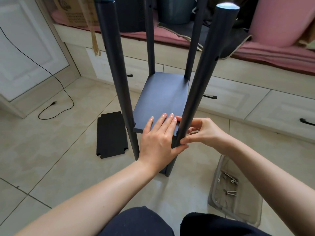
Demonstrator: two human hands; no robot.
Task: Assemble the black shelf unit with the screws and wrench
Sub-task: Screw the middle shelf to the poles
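The black shelf unit stands on the tiled floor with several black poles rising past the camera. A black shelf board (163,97) sits between the poles, low down. My left hand (160,138) lies flat with straight fingers on the board's near right corner, thumb against the near right pole (201,86). My right hand (202,132) has its fingers curled at that pole where it meets the board, pinching something too small to make out. A second black shelf board (110,135) lies flat on the floor to the left. Loose screws (230,184) lie in a grey tray (219,198) at the lower right.
A white drawer bench (238,92) with pink cushions runs behind the unit. A black cable (56,106) trails over the floor at left beside a white cabinet (25,53). A cardboard box (75,12) stands on the bench. My knees are at the bottom edge.
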